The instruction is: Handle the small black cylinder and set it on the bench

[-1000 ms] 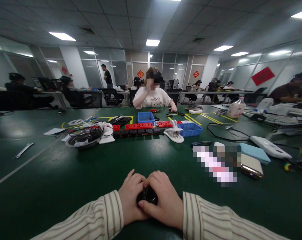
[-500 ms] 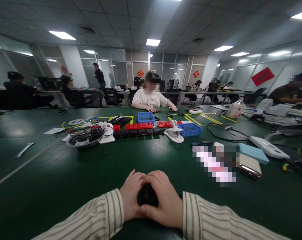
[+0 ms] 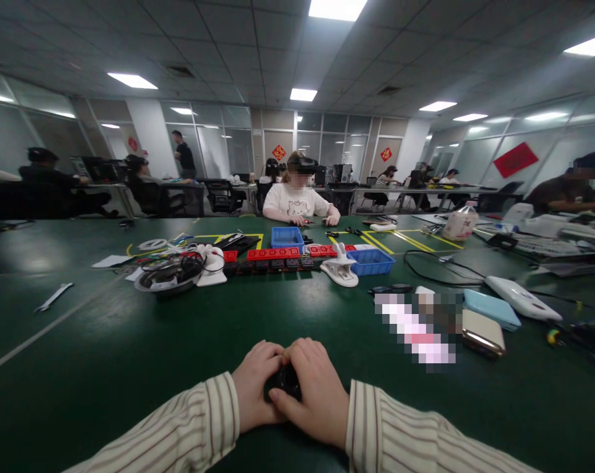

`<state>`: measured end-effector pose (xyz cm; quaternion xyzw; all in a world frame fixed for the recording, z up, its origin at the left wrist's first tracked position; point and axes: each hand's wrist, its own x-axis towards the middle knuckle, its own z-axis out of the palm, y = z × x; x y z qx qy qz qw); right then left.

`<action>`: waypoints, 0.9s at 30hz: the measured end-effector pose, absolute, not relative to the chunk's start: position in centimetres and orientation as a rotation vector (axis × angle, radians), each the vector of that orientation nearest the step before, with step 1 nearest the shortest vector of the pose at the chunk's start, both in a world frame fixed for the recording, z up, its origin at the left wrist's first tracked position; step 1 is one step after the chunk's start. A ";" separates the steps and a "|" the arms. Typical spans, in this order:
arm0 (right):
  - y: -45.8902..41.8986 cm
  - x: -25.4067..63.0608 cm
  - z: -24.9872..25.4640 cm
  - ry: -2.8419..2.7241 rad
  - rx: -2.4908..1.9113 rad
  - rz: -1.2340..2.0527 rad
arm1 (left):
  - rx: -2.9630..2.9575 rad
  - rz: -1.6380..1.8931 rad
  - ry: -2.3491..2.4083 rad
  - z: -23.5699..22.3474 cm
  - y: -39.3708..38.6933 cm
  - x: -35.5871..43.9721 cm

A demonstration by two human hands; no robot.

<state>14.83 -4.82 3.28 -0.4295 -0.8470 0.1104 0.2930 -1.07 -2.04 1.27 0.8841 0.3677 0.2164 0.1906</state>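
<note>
Head view: left hand (image 3: 255,387) and right hand (image 3: 320,395) clasp a glossy black rounded object (image 3: 291,382). Being smooth, it could slip if either loosens.

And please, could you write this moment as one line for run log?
left hand: around black object; right hand: around same object; object: partly hidden; farther on table: white clip, blue trays

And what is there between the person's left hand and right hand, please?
A glossy black object is between the left hand and the right hand, held by both. The head view shows it, though the hands partly cover it.
</note>
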 end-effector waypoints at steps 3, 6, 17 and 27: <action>-4.7 14.8 3.2 -2.260 -1.123 0.291 | 2.462 0.627 1.082 1.3 -2.3 -0.9; -4.5 14.9 3.1 -2.254 -1.089 0.282 | 2.450 0.633 1.092 1.5 -2.3 -0.9; -4.5 15.2 3.7 -2.274 -0.696 0.382 | 2.472 0.571 0.999 1.5 -2.2 -1.0; -4.7 15.2 3.1 -2.167 -1.038 0.337 | 2.520 0.628 1.204 1.8 -3.4 -0.4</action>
